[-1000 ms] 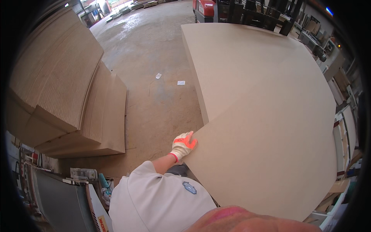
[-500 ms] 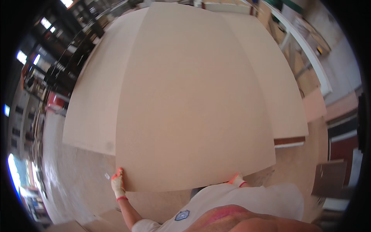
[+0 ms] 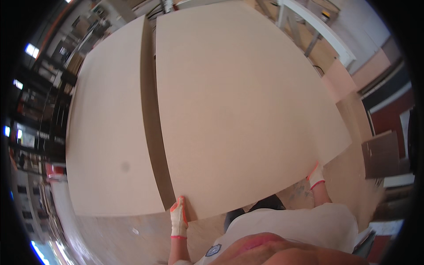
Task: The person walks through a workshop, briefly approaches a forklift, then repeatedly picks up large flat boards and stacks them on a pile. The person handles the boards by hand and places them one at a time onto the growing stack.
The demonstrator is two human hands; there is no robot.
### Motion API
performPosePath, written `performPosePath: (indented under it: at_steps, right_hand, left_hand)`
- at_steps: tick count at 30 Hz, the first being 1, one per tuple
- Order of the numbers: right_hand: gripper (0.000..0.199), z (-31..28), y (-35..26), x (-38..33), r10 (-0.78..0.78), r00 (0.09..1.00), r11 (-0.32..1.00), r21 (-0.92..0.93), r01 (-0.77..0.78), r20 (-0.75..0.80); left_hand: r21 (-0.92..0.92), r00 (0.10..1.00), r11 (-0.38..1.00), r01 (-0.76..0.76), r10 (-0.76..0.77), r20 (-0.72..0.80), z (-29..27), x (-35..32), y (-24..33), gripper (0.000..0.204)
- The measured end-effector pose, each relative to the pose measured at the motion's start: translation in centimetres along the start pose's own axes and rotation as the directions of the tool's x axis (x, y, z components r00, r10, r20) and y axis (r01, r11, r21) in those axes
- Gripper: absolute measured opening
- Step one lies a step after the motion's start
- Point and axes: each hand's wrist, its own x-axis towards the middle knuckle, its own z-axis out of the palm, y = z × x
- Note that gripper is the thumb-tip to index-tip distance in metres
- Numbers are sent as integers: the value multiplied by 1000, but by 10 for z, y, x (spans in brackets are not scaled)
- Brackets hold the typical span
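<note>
A large flat tan board [image 3: 238, 106] stretches away from me, its near edge in my gloved hands. My left hand [image 3: 179, 218], in a cream and orange work glove, grips the near left corner with its thumb on top. On the near edge towards the right, my right hand [image 3: 316, 176], gloved alike, has its fingers closed on the board. Both hands' undersides are hidden. To the left lies another tan board [image 3: 110, 123] with a round dark smudge near its front. A narrow, darker brown strip [image 3: 155, 128] shows between the two boards.
A white frame rail [image 3: 324, 33] runs along the far right. Brown panels [image 3: 380, 154] stand at the right. Dark racking and machinery [image 3: 48, 119] line the left side, with a red object [image 3: 55, 171] near them. Scuffed floor [image 3: 132, 234] shows below the boards.
The held board has shifted right, and a brown gap has opened beside the left board. Both my hands moved right with it, the right one also farther forward. My view has turned too.
</note>
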Motion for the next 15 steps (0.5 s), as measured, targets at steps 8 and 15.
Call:
performPosePath:
  at_steps: [8, 15]
  right_hand:
    - [54, 87, -75, -16, -16, 1000, 883, -468, 14, 0]
    - [65, 245, -2, 46, -314, 853, 230, -839, 494, 416]
  left_hand:
    - [187, 980, 973, 137, -161, 120, 98, 126, -37, 69]
    - [945, 952, 129, -300, -14, 304, 150, 236, -65, 80]
